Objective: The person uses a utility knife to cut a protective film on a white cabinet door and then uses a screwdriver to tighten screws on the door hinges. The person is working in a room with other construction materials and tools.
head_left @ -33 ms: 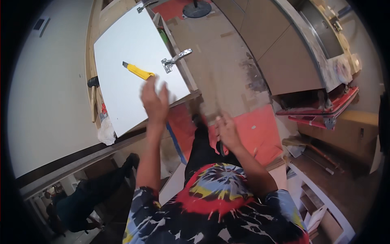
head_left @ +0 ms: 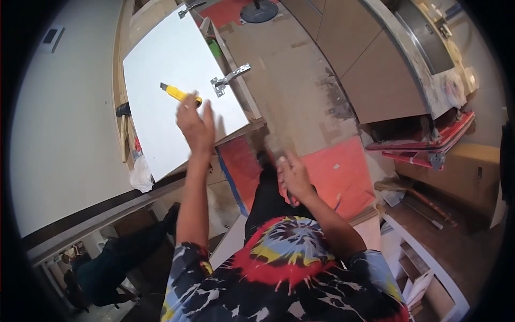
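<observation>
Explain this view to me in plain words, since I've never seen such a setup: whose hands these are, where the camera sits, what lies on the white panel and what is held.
There is no machine here: each grip is a person's bare hand. The camera is worn on that person's head and looks down; its fisheye lens bends straight edges near the rim. On the white panel lies a yellow cutter knife, and two metal hinges are on its right-hand side. The left grip is at the knife's near end; the fingers cover part of it, so I can't tell whether it is held. The right grip holds a tool with a dark and red handle, too blurred to name.
</observation>
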Motion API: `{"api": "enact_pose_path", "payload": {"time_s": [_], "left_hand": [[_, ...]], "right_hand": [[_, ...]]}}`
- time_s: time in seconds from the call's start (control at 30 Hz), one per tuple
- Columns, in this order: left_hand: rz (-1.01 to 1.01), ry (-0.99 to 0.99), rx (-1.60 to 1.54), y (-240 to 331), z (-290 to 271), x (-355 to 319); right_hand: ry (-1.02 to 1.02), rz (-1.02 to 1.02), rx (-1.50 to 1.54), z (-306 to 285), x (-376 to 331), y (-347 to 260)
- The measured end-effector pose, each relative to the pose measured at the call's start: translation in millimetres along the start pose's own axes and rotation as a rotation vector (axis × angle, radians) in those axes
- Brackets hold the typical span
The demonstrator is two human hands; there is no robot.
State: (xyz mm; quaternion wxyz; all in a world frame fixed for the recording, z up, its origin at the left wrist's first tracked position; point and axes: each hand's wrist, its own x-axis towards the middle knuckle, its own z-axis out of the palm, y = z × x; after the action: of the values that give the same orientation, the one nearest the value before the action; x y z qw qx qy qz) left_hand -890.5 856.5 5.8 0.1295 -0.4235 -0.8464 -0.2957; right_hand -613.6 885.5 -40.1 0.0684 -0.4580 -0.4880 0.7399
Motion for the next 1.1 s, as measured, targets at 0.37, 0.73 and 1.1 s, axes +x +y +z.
{"api": "enact_pose_path", "payload": {"time_s": [0.37,0.73,1.1], "left_hand": [[-0.254,-0.252,0.399,-38.9,72.7,48.9],[-0.324,-0.282,0.361,-24.1,70.9,52.7],[-0.324,-0.283,0.386,-26.8,72.4,51.8]], "right_hand": [[-0.066,-0.040,0.181,47.2,9.5,29.5],[0.106,-0.306,-0.029,57.2,52.1,-15.0],[0.106,-0.349,-0.060,53.3,64.4,-19.0]]}}
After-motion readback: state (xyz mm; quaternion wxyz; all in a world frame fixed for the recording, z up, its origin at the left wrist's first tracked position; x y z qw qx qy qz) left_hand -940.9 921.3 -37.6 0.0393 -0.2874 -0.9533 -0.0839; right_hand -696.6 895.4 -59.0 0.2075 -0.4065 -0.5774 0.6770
